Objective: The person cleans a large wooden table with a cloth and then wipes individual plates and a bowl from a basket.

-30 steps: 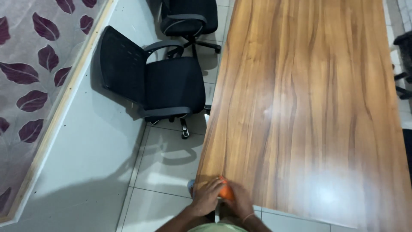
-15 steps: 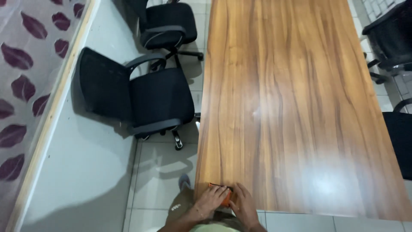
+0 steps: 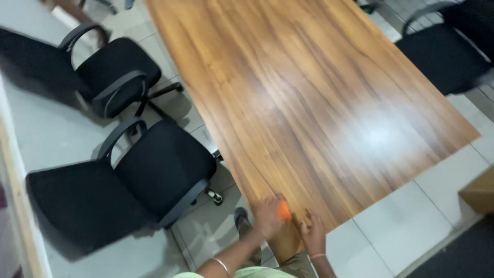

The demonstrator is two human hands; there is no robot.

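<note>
A small orange object [image 3: 283, 210] lies at the near corner of a long glossy wooden table [image 3: 309, 98]. My left hand [image 3: 267, 216] rests on the table's near edge with its fingers closed around the orange object. My right hand [image 3: 313, 234] is just to the right of it, fingers spread, touching the table edge and holding nothing. The picture is blurred, so the orange object's exact shape is unclear.
Two black office chairs [image 3: 134, 180] [image 3: 110, 72] stand on the tiled floor left of the table. Another black chair [image 3: 447, 51] is at the far right. A brown box corner [image 3: 478, 193] shows at the right edge. My shoe [image 3: 241, 216] shows beneath the table corner.
The view has swung and tilted to the left. My right hand has come off the orange object and moved a little right; my left hand stays on it.
</note>
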